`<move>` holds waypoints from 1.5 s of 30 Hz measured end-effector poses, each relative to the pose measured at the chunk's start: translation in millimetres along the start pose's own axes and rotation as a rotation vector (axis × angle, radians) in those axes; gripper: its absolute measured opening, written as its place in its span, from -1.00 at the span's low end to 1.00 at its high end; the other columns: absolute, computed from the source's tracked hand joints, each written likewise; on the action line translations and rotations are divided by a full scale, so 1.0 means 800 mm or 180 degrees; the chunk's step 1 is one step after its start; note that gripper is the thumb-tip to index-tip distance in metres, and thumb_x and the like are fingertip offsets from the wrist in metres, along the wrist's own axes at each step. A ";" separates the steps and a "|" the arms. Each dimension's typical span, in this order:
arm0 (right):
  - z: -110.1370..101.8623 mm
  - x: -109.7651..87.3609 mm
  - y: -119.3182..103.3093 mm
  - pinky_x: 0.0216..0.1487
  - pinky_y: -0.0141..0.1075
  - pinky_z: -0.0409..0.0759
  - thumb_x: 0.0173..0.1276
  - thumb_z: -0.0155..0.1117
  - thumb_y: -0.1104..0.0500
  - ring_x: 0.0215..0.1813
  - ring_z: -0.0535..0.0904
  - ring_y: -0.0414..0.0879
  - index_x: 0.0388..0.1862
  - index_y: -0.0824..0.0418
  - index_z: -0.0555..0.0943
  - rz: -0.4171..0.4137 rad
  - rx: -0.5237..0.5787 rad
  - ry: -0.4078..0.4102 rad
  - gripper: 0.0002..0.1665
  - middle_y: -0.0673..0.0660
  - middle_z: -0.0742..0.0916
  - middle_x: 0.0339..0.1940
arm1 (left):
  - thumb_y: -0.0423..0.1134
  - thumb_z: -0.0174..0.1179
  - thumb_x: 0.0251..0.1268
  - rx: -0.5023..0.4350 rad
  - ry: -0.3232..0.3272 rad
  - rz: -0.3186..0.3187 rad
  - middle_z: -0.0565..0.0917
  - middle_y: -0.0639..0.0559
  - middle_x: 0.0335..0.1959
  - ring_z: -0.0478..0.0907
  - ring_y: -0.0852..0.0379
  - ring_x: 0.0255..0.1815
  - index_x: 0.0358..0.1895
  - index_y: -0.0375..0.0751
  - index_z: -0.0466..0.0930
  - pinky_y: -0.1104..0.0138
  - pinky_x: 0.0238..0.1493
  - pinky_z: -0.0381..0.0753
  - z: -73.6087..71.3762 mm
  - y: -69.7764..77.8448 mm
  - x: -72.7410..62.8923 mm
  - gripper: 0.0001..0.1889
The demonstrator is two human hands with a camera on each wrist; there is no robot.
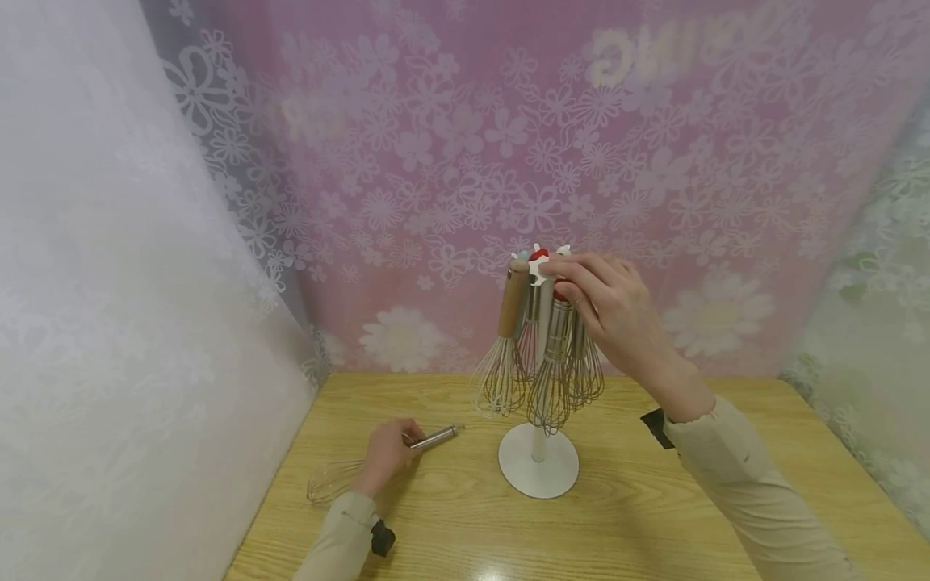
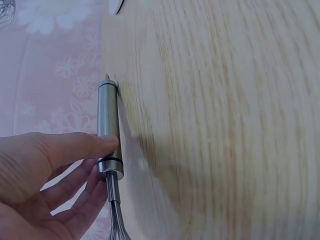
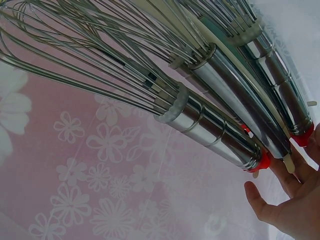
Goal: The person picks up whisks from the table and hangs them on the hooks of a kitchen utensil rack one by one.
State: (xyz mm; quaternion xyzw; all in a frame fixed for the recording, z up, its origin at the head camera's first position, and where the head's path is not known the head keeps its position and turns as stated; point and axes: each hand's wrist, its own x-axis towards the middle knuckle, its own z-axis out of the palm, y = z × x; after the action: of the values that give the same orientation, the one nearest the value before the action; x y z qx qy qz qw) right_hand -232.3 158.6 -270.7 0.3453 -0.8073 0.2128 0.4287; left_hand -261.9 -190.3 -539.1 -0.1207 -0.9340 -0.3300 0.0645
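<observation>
My left hand (image 1: pixel 390 456) pinches a steel-handled whisk (image 1: pixel 436 438) low over the tabletop, its wires pointing left. In the left wrist view, the thumb lies along the lower part of the steel handle (image 2: pixel 108 117), with the fingers behind it. Several whisks hang wires-down from a white stand (image 1: pixel 538 476). My right hand (image 1: pixel 617 315) touches the stand's top, fingers fairly straight, beside a red-ended steel whisk (image 1: pixel 558 327). From the right wrist, the thumb stands apart from the hanging whisk handles (image 3: pixel 220 132); the exact finger contact is partly hidden.
A whisk with a wooden handle (image 1: pixel 513 303) hangs on the stand's left side. The wood-grain table (image 1: pixel 639 500) meets a pink flowered cloth (image 1: pixel 465 177) behind, with a pale curtain (image 1: pixel 145 323) at left and another at right.
</observation>
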 end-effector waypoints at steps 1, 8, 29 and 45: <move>0.000 0.000 0.000 0.10 0.07 0.48 0.39 0.33 0.31 0.08 0.61 0.14 0.18 0.13 0.67 -0.0001 0.0000 -0.0001 -0.61 0.13 0.72 0.10 | -0.54 0.47 0.03 -0.0002 -0.0015 -0.0001 0.75 -0.05 -0.34 0.73 -0.02 -0.31 -0.32 -0.22 0.75 0.21 -0.29 0.74 0.000 0.000 -0.001 -0.81; 0.000 0.001 0.000 0.11 0.08 0.47 0.41 0.31 0.29 0.08 0.61 0.15 0.17 0.14 0.67 -0.0007 0.0003 -0.0003 -0.63 0.14 0.72 0.10 | -0.53 0.47 0.05 -0.0058 -0.0106 -0.0002 0.75 -0.03 -0.35 0.71 0.03 -0.33 -0.31 -0.21 0.75 0.26 -0.32 0.72 -0.001 0.002 -0.007 -0.82; 0.000 0.001 0.000 0.10 0.08 0.47 0.39 0.32 0.31 0.08 0.61 0.14 0.16 0.15 0.68 0.0015 0.0031 0.0017 -0.63 0.14 0.73 0.09 | -0.46 0.50 0.07 0.0006 -0.0229 0.0120 0.73 -0.04 -0.35 0.68 0.03 -0.34 -0.27 -0.22 0.72 0.32 -0.33 0.68 0.000 0.008 -0.013 -0.82; 0.000 0.000 0.000 0.12 0.08 0.47 0.38 0.33 0.31 0.10 0.60 0.16 0.16 0.14 0.67 0.0018 -0.0015 -0.0005 -0.62 0.15 0.72 0.08 | -0.38 0.51 0.10 0.0117 -0.0408 0.0050 0.76 0.04 -0.31 0.69 0.09 -0.30 -0.25 -0.15 0.74 0.27 -0.31 0.68 0.019 0.017 0.001 -0.83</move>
State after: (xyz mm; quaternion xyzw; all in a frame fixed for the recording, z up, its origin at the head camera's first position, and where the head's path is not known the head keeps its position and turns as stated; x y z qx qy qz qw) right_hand -232.2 158.3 -270.7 0.3422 -0.8090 0.2119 0.4283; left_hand -259.6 -170.2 -542.6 -0.1477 -0.9411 -0.3039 0.0093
